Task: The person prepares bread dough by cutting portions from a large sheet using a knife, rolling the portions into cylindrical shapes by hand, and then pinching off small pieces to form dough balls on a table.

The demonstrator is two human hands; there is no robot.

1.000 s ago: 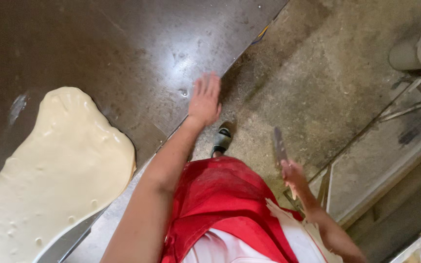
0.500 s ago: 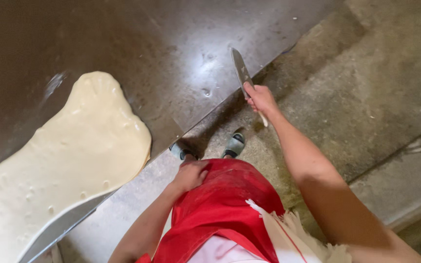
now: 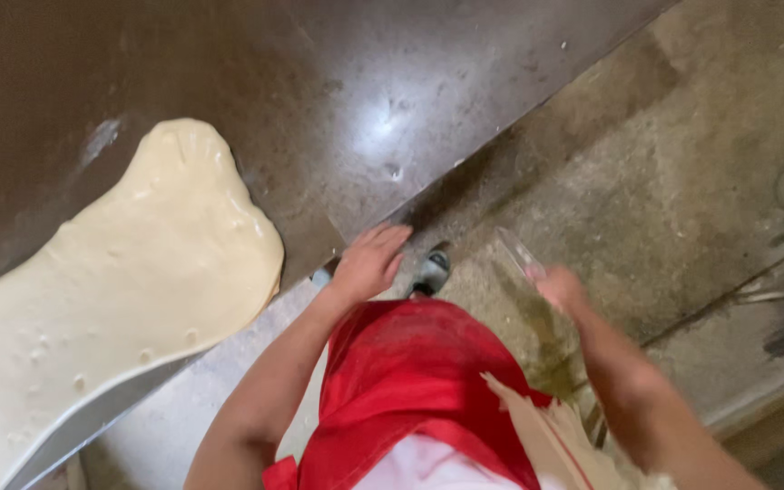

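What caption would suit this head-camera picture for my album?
Beside a flattened sheet of dough on a dark table, the left hand rests at the table's edge while the right hand holds a knife.

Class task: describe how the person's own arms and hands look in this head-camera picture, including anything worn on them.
Both forearms are bare, with no sleeves, gloves, watch or rings visible. The left hand shows clearly, fingers uncovered. The right hand is motion-blurred, so fine detail cannot be told. Below the arms the person wears a red apron over a white garment.
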